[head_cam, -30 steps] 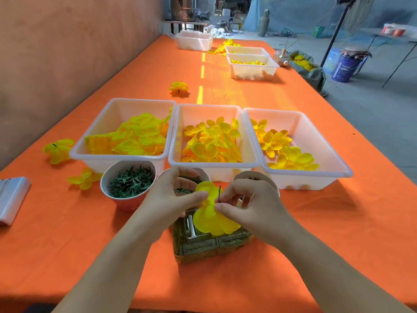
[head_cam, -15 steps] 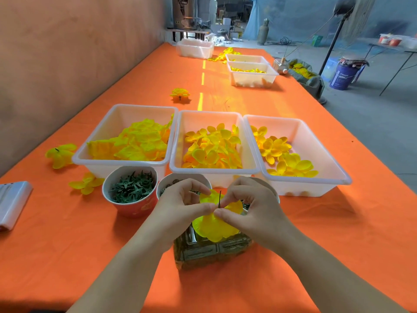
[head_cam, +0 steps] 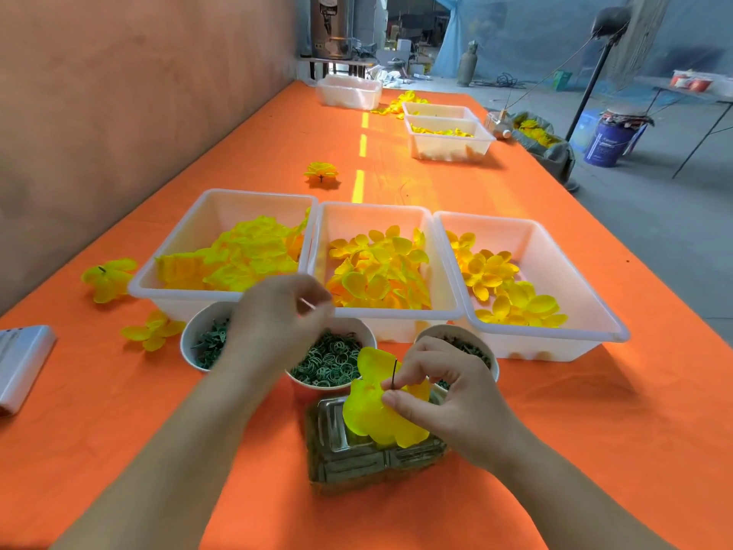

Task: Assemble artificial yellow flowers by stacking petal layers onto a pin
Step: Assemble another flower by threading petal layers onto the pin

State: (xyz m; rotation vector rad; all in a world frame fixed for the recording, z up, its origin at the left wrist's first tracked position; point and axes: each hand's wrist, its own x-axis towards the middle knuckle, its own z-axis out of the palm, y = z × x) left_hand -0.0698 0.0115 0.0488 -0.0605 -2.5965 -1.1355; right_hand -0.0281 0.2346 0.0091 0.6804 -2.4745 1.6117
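My right hand [head_cam: 452, 402] pinches a thin dark pin [head_cam: 394, 373] that stands up through a bright yellow petal layer [head_cam: 373, 418], just above a clear box [head_cam: 369, 462]. My left hand [head_cam: 277, 315] is blurred and hovers over the front rims of the white trays, apart from the petal, its fingers pinched together with nothing that I can make out in them. Three white trays hold yellow petals: large ones in the left tray [head_cam: 222, 196], medium ones in the middle tray [head_cam: 373, 209], small ones in the right tray [head_cam: 527, 229].
Three cups stand in front of the trays: one with green calyx pieces [head_cam: 204, 345], one with green rings [head_cam: 329, 361], one mostly behind my right hand [head_cam: 470, 343]. Finished flowers [head_cam: 109, 275] [head_cam: 152, 330] [head_cam: 321, 172] lie on the orange table. A white device [head_cam: 20, 363] sits at the left edge.
My left hand let go of the petal and moved up and left toward the trays. My right hand kept the pin with the petal, which now sits lower on it.
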